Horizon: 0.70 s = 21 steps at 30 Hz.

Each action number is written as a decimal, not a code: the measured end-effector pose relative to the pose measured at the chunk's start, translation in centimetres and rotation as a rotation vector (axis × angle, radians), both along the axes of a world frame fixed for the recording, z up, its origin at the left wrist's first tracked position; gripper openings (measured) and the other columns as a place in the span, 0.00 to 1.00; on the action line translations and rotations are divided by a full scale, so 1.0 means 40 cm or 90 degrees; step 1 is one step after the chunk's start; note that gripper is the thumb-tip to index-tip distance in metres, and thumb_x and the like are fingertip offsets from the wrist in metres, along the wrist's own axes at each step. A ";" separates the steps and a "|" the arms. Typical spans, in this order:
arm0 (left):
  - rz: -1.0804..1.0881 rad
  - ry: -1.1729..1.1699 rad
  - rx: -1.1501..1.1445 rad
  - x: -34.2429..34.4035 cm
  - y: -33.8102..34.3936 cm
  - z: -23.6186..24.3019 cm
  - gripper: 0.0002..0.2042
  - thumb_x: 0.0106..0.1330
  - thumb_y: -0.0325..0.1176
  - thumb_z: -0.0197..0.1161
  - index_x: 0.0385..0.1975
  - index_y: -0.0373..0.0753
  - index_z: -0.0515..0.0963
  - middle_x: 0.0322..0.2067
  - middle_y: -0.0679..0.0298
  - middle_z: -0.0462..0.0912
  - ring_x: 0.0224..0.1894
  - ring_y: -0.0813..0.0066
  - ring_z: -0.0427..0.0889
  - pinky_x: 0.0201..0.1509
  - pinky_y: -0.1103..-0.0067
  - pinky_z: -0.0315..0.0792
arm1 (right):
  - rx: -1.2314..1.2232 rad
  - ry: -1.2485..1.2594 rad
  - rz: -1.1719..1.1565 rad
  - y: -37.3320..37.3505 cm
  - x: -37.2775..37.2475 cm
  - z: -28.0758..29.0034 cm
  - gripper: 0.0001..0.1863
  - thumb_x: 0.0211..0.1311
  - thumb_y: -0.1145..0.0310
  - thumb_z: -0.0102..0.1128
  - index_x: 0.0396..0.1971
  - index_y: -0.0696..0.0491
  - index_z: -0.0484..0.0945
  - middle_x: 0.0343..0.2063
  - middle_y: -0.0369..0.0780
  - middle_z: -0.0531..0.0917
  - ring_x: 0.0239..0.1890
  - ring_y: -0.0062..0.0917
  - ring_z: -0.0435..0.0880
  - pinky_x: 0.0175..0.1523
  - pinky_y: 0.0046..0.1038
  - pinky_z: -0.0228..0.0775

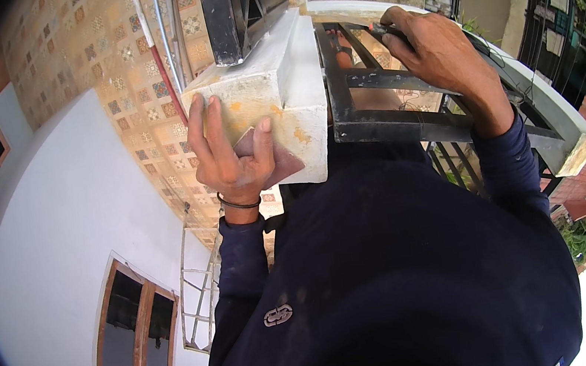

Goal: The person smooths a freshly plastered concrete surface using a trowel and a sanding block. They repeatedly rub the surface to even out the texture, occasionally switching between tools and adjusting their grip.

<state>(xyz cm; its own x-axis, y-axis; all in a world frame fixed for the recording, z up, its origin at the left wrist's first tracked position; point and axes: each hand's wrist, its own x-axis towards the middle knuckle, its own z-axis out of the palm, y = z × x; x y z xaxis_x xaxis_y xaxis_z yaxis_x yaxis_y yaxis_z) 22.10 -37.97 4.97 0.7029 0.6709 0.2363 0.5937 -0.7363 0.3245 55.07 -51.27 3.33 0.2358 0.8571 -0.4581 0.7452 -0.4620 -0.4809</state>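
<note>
My left hand (236, 162) presses a reddish-brown piece of sandpaper (282, 160) against the end of a white-painted masonry post (307, 125). Its fingers reach over the post's edge, and the thumb lies across the sheet. Yellowish patches show through the worn white paint. At the right, my right hand (439, 46) is closed at the white ledge above a black metal railing (404, 124). Something dark, with a small reddish spot near it, shows at the fingertips, but its kind is unclear.
A black metal frame (217, 17) stands on the post's far part. Patterned tiles (123, 94) cover the floor far below at left. The white ledge (561, 119) curves along the right. Thin pipes (158, 52) stand beside the post. A white wall with a brown-framed window (134, 332) is at lower left.
</note>
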 end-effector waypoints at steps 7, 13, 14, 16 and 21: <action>0.014 -0.014 -0.007 0.001 -0.009 0.001 0.34 0.62 0.47 0.79 0.65 0.34 0.81 0.66 0.46 0.81 0.55 0.51 0.91 0.41 0.69 0.89 | 0.068 0.365 -0.128 -0.123 0.013 0.176 0.14 0.72 0.65 0.73 0.48 0.60 0.89 0.30 0.46 0.89 0.31 0.34 0.89 0.41 0.36 0.80; 0.032 -0.048 -0.058 0.003 -0.011 0.004 0.31 0.62 0.41 0.80 0.65 0.36 0.82 0.66 0.48 0.82 0.57 0.50 0.90 0.49 0.67 0.88 | 0.186 0.230 -0.065 -0.151 -0.037 0.218 0.13 0.63 0.72 0.79 0.46 0.57 0.90 0.31 0.42 0.85 0.31 0.32 0.89 0.38 0.33 0.79; 0.042 -0.040 -0.054 0.004 -0.010 0.003 0.32 0.62 0.43 0.80 0.65 0.35 0.82 0.66 0.47 0.82 0.55 0.50 0.91 0.46 0.68 0.88 | 0.187 0.200 -0.056 -0.158 -0.046 0.225 0.13 0.61 0.73 0.79 0.46 0.56 0.90 0.32 0.42 0.84 0.31 0.32 0.88 0.38 0.33 0.79; 0.026 -0.052 -0.027 0.005 -0.009 0.000 0.33 0.62 0.46 0.80 0.64 0.33 0.82 0.65 0.45 0.82 0.52 0.51 0.92 0.40 0.69 0.89 | 0.205 0.155 -0.044 -0.174 -0.069 0.236 0.15 0.58 0.75 0.80 0.47 0.55 0.91 0.32 0.41 0.83 0.31 0.32 0.88 0.36 0.32 0.79; 0.034 -0.078 -0.039 -0.001 -0.011 -0.008 0.31 0.62 0.45 0.82 0.62 0.36 0.83 0.64 0.48 0.83 0.54 0.52 0.91 0.43 0.68 0.88 | 0.232 0.054 -0.046 -0.210 -0.156 0.255 0.18 0.57 0.76 0.80 0.49 0.52 0.89 0.36 0.40 0.83 0.30 0.32 0.86 0.33 0.34 0.78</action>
<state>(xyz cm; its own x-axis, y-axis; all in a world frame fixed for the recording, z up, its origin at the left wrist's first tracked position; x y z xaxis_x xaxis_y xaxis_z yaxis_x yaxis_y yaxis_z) 22.08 -38.40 4.66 0.6336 0.7228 0.2757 0.5849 -0.6809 0.4408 48.83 -59.66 13.54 0.2760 0.9498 -0.1472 0.6670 -0.2995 -0.6822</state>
